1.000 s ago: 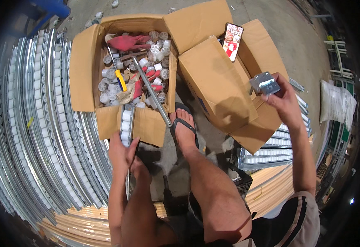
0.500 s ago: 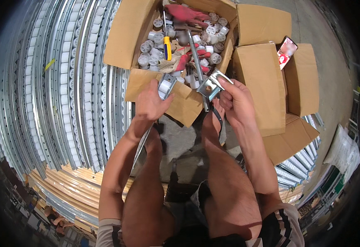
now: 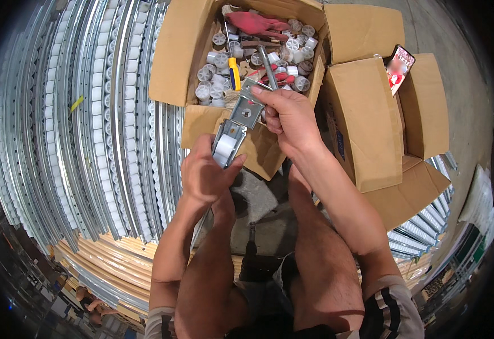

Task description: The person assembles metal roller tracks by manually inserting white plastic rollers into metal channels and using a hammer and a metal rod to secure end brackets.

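My left hand (image 3: 203, 176) is closed round the end of a metal roller track (image 3: 236, 131), with a white roller (image 3: 225, 149) between its side walls. In my right hand (image 3: 289, 116) is a shiny bent metal bracket (image 3: 248, 111), the thumb pressed on its upper part. The bracket's lower edge meets the track's end; I cannot tell whether they are joined. Behind the right hand a grey metal rod (image 3: 268, 66) leans in the open cardboard box (image 3: 174, 53), its lower end hidden. A yellow-handled screwdriver (image 3: 234, 73) stands among white plastic rollers (image 3: 205, 89).
Long roller tracks (image 3: 97, 113) lie in rows to the left, over tan pipes (image 3: 105, 263). A red glove (image 3: 256, 24) lies in the box. On the right, a second cardboard box (image 3: 365, 124) holds a propped phone (image 3: 399, 69). Another person (image 3: 93, 307) shows at lower left.
My right hand has moved left with the bracket, bringing it from apart to against the track's end. The left hand still grips the track. The view has shifted slightly.
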Available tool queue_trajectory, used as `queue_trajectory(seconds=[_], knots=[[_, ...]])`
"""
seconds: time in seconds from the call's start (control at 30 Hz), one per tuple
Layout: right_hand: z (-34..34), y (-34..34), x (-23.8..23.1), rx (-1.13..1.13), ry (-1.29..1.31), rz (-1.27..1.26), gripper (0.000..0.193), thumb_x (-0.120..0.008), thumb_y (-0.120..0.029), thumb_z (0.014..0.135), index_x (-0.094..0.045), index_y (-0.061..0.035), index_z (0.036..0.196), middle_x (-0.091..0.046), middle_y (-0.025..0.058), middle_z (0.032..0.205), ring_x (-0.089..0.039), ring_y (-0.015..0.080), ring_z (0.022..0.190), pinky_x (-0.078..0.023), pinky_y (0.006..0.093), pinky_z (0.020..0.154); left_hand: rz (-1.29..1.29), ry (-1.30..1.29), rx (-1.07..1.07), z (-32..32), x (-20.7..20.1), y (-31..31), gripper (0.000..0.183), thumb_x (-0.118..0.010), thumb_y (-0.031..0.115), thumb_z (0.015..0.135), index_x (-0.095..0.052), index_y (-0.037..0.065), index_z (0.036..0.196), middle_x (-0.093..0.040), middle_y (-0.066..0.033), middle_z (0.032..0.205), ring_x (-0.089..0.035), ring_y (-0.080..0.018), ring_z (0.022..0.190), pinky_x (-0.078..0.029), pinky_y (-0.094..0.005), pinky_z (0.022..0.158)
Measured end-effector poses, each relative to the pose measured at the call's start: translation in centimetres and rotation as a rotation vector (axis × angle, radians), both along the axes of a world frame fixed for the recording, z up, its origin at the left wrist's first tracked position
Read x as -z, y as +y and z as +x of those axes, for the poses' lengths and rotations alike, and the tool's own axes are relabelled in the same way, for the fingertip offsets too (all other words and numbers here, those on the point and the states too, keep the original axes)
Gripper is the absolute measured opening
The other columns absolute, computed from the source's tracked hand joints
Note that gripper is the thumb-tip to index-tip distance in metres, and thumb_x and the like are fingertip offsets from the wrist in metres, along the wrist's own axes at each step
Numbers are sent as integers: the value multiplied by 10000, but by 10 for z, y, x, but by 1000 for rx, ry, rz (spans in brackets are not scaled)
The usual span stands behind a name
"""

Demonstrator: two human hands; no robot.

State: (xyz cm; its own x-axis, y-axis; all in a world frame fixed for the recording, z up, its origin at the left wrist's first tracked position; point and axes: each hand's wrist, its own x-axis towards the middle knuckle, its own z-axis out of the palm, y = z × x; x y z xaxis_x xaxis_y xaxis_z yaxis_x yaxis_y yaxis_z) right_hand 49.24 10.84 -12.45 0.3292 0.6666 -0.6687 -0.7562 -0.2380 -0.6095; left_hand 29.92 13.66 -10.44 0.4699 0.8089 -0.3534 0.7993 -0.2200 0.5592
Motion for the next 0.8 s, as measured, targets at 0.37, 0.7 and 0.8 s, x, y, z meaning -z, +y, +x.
queue_trajectory(seconds=[0.37,0.7,0.8], knots=[[21,-14,0,-52,37,109,312,-782,-122,888,-525,-117,712,-438,-74,588,-336,29,468,-227,234,444,-39,-39,-31,0,-2,-23,563,-839,165,739,-539,-14,1181,-683,-211,1022,-693,-351,921,-541,-404,826],[24,-20,-1,-52,201,184,171,-730,-104,927,-592,-75,830,-454,-64,636,-365,32,493,-255,218,465,401,-80,50,-4,14,-38,692,-882,238,703,-484,-3,1215,-611,-190,1025,-664,-381,845,-546,-463,675],[25,-17,1,-84,186,239,142,-723,-94,926,-605,-60,855,-471,-54,639,-367,36,494,-265,220,470,445,-117,111,-5,17,-40,744,-875,218,689,-419,-12,1230,-552,-209,1030,-632,-396,822,-537,-465,651]])
